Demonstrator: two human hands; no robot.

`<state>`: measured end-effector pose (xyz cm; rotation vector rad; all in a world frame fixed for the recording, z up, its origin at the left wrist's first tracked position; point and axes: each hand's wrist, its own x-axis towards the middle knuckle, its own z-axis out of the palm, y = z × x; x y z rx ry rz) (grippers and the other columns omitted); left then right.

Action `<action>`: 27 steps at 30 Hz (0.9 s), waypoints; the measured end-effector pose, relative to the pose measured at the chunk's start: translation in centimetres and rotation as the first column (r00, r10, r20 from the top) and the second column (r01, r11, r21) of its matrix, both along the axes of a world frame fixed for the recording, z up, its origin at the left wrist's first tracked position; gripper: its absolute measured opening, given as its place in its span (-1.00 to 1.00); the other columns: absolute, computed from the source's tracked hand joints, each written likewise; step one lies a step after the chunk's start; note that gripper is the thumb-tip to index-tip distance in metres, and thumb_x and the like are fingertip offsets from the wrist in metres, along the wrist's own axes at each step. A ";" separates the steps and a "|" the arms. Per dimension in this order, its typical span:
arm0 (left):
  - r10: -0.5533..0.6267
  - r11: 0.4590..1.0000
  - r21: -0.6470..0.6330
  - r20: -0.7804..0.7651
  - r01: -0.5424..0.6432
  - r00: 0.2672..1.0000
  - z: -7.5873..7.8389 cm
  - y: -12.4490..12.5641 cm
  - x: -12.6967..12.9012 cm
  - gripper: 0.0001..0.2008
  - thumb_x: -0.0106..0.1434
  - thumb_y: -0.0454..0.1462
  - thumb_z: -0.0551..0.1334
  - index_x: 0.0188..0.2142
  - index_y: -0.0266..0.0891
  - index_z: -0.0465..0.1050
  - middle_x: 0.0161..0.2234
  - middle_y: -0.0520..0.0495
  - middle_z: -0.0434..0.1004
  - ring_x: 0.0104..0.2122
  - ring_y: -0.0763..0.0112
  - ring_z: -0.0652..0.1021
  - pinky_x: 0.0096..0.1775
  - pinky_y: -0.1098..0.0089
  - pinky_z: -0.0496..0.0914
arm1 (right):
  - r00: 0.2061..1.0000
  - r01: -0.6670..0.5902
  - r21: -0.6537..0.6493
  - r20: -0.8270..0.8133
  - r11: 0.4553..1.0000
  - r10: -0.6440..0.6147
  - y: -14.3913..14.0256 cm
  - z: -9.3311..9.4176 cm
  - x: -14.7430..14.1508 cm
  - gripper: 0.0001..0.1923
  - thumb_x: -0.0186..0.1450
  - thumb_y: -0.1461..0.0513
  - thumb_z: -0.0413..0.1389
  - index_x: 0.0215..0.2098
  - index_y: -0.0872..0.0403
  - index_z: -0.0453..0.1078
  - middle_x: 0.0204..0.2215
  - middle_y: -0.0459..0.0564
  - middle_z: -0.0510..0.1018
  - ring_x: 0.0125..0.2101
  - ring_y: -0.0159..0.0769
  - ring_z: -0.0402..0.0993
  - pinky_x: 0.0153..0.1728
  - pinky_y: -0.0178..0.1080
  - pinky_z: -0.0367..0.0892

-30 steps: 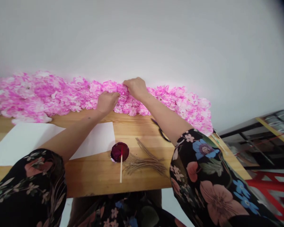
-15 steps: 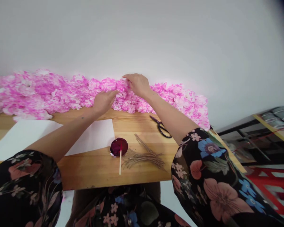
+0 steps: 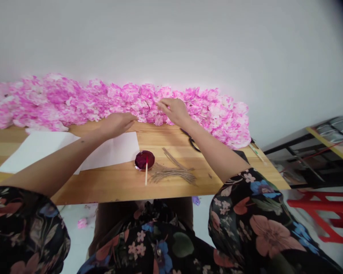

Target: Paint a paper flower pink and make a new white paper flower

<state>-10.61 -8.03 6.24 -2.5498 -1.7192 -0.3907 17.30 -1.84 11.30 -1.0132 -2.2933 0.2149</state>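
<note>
A long heap of pink and white artificial flowers runs along the back of the table. My left hand hovers at the front edge of the heap, fingers stretched to the right and nothing seen in them. Farther right, my right hand is in front of the flowers, its fingers loosely bent and thumb a little apart. I see nothing held there. Below the hands stands a small dish of dark red liquid, with a pale wooden stick leaning out of it. Thin brown stems lie beside the dish.
White paper lies under my left forearm. Scissors with black handles are partly hidden by my right forearm. A brush lies at the table's right end. A red stool and a shelf stand to the right.
Both hands have come down and away from the flowers, and they are farther apart. The left has shifted left, the right slightly right. The view has tilted down.
</note>
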 end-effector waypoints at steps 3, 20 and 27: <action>-0.004 0.987 -0.164 -0.048 -0.004 0.999 0.4 -1.0 -0.3 -0.57 0.44 -0.09 0.10 0.13 -0.14 0.62 0.08 -0.18 0.70 -0.02 0.08 0.67 -0.05 0.30 0.45 | 0.996 -0.076 -0.089 0.045 0.993 0.081 -1.8 -1.6 -0.3 -0.65 0.49 0.14 0.05 -0.39 0.06 0.53 -0.41 -0.06 0.61 -0.38 -0.28 0.42 -0.29 -0.24 0.14; 0.186 0.949 -0.284 0.150 -0.138 0.971 1.2 -1.6 0.5 -0.71 0.29 -0.13 0.17 -0.15 -0.22 0.58 -0.13 -0.18 0.72 -0.19 0.10 0.64 -0.25 0.33 0.35 | 0.994 -0.108 -0.503 -0.028 0.858 0.108 -5.8 -4.8 -1.7 -0.52 0.50 -0.02 0.15 0.19 0.13 0.54 0.20 0.22 0.63 0.17 0.01 0.57 0.23 -0.06 0.36; 0.121 0.980 -0.194 0.413 -0.043 0.903 -0.3 0.9 3.7 -0.69 0.30 -0.09 0.19 -0.13 -0.23 0.56 -0.14 -0.18 0.71 -0.17 0.13 0.64 -0.21 0.30 0.38 | 0.913 -0.301 -0.665 -0.407 0.683 0.005 -3.6 -8.0 -2.0 -0.43 0.27 -0.19 0.31 -0.04 0.09 0.59 -0.07 0.10 0.72 -0.18 -0.19 0.62 -0.12 -0.18 0.51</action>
